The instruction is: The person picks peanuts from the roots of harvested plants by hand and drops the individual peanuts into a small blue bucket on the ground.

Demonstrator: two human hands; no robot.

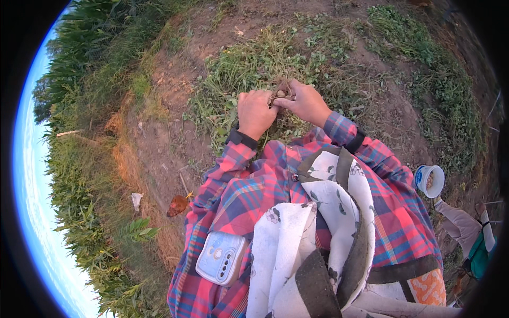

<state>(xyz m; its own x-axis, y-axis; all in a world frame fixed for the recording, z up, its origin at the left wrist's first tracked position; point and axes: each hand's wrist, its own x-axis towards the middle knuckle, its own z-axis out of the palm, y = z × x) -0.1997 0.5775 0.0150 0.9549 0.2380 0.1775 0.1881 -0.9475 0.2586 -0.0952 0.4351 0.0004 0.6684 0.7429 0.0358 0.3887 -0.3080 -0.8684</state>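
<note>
Both my hands meet over a heap of uprooted leafy plants (234, 71), which look like peanut plants. My left hand (255, 113) has its fingers curled at the left of a clump of brown roots (283, 88); what lies inside its fingers is hidden. From the other side, my right hand (309, 102) pinches the same clump between thumb and fingers. A pale pod (281, 94) shows among the roots, between the two hands. Stems and leaves spread out beyond and below the hands.
A white bucket (433, 181) with small pale things inside stands at right, beside another person (463, 228). More pulled plants (445, 87) lie in a band at right. A brown hen (177, 205) is at left, near netting and tall corn (71, 222). A phone (221, 258) sits against my shirt.
</note>
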